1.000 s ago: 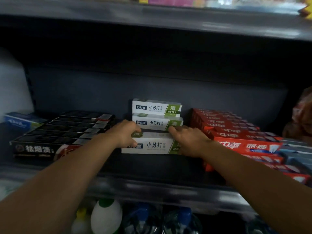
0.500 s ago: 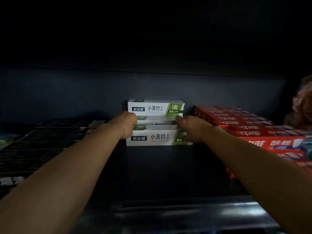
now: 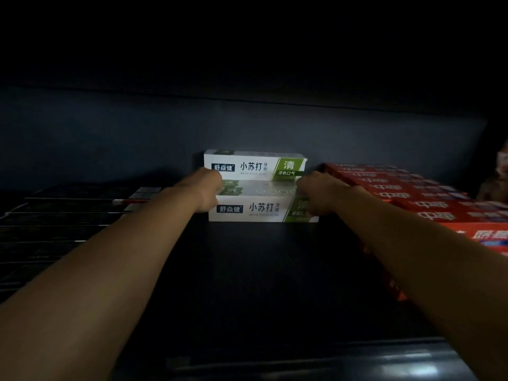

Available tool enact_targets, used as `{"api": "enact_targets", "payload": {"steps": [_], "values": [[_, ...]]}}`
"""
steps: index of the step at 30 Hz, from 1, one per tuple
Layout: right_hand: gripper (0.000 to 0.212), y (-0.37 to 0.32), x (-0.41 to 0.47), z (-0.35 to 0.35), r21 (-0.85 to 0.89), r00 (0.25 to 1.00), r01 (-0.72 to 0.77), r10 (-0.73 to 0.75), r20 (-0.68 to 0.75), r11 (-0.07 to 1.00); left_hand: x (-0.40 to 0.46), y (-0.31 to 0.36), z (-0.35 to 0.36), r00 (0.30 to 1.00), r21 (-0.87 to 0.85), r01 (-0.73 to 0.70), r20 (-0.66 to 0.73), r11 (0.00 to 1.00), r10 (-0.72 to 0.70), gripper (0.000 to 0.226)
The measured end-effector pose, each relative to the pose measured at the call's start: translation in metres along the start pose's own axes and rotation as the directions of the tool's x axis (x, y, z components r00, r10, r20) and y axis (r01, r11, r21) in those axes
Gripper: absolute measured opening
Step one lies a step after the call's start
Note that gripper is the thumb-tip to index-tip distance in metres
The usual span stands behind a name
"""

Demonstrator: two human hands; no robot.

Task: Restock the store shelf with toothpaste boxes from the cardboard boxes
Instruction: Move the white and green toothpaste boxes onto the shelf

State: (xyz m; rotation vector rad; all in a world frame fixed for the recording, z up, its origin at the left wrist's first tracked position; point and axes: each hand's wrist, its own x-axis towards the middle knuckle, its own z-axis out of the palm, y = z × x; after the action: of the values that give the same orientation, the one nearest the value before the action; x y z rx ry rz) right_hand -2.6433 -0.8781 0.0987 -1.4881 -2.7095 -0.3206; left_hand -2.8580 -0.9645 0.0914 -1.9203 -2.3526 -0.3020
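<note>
A white-and-green toothpaste box [image 3: 258, 207] lies lengthwise on the dark shelf [image 3: 261, 270], deep inside. My left hand [image 3: 204, 189] grips its left end and my right hand [image 3: 316, 193] grips its right end. Right behind it stands a stack of the same white-and-green boxes [image 3: 254, 166], whose top box shows above my hands. The front box sits close against that stack.
Rows of black toothpaste boxes [image 3: 68, 213] fill the shelf on the left. Red toothpaste boxes [image 3: 406, 193] are stacked on the right, close to my right forearm. The shelf's metal front lip [image 3: 357, 364] runs along the bottom. The shelf above keeps the space low and dark.
Both hands have pushed the front white-and-green box deeper into the shelf, up to the stack behind. My head has moved in closer, so the lower shelf and upper shelf edge left the view.
</note>
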Motion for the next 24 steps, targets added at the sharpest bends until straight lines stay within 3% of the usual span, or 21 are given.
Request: {"api": "enact_targets", "payload": {"steps": [7,10,14,20,24], "values": [[0.055,-0.007,-0.002,-0.007,-0.03,0.999,0.041,-0.041,0.02,0.999,-0.007,-0.01,-0.005,0.999,-0.008,0.033,0.025,0.999,-0.033,0.033],[0.056,-0.009,-0.001,-0.009,-0.029,0.998,0.054,-0.053,0.016,0.998,-0.004,-0.014,-0.003,0.998,-0.033,0.063,0.025,0.997,-0.062,0.014],[0.059,-0.007,0.002,-0.008,-0.044,0.999,0.04,-0.039,0.026,0.998,0.003,-0.012,0.0,0.999,-0.046,0.05,0.011,0.998,-0.05,0.035],[0.056,-0.004,0.005,-0.006,-0.052,0.998,0.044,-0.042,0.035,0.998,0.006,-0.01,0.002,0.999,-0.059,0.047,0.011,0.997,-0.046,0.016],[0.053,-0.003,0.004,-0.003,-0.05,0.998,0.045,-0.044,0.033,0.998,0.003,-0.007,0.0,0.999,-0.035,0.038,0.041,0.999,-0.037,0.033]]}}
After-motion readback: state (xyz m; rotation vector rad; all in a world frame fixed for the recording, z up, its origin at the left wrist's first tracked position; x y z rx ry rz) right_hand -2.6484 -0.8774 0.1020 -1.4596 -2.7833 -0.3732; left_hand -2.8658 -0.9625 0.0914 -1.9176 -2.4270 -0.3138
